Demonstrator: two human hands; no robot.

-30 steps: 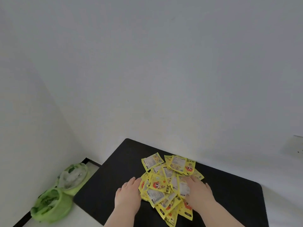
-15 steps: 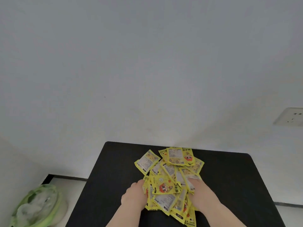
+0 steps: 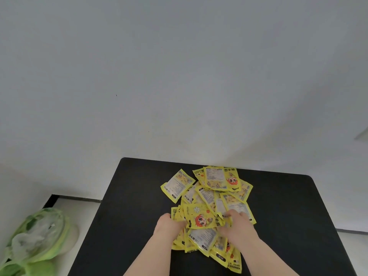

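Note:
A loose pile of several yellow hand-warmer packets [image 3: 214,181] lies in the middle of a black table [image 3: 288,206]. Both my hands are dug into the near part of the pile. My left hand [image 3: 168,226] curls round the left edge of a bunch of packets, with its fingertips hidden under them. My right hand [image 3: 238,224] curls its fingers over packets on the right side. Between the two hands sits a packet with a red-haired cartoon face [image 3: 201,220], lying on top. More packets spread under my wrists toward the table's near edge.
A plain white wall rises right behind the table. On the pale floor at the lower left lies a green and clear plastic bag [image 3: 39,236]. A wall socket [image 3: 363,134] shows at the right edge. Bare black tabletop flanks the pile on both sides.
My hands went from lying flat on the pile's sides to digging in and curling round packets, pushing them together. The view swung right, so the green bag slid toward the left edge.

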